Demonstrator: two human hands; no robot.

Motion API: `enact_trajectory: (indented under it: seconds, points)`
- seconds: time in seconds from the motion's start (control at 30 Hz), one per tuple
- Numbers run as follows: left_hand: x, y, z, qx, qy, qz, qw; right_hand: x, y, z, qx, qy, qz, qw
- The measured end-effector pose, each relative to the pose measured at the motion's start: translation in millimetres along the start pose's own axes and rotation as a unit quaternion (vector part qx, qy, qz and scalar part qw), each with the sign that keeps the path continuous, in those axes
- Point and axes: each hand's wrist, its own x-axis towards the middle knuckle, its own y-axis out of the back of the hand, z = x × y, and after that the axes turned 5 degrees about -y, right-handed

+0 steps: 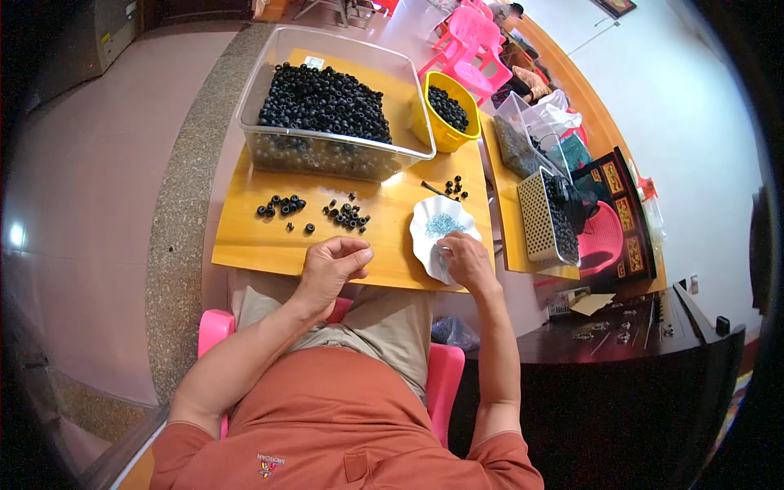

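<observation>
Head view: dish of bluish bits on the worktop; the right hand has bent fingers over it, their hold hidden; near black beads, the left hand has thumb and forefinger close together, pinching what I cannot tell

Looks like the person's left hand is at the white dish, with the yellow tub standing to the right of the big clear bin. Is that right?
Not quite: the head view shows the right hand at the white dish, with the yellow tub standing to the right of the big clear bin.
</observation>
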Motion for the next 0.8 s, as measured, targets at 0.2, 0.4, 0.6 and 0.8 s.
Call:
enact_trajectory:
  seconds: [0.2, 0.4, 0.6, 0.8]
  points:
    - [-0.8, -0.7, -0.4, -0.011, -0.003, 0.008, 1.0, 6.6, 1.9, -3.7, 0.0, 0.01, -0.026, 1.0]
    - [-0.7, -0.6, 0.0, -0.013, 0.0, 0.007, 1.0, 6.0, -6.3, -0.7, 0.045, 0.024, 0.031, 0.998]
    - [-0.8, -1.2, -1.1, -0.017, 0.003, 0.007, 1.0, 8.3, -6.7, 2.6, 0.097, 0.036, 0.102, 0.989]
    - [-1.0, -1.9, -1.3, -0.009, 0.006, 0.006, 1.0, 8.9, -12.4, 11.4, 0.14, 0.031, 0.102, 0.984]
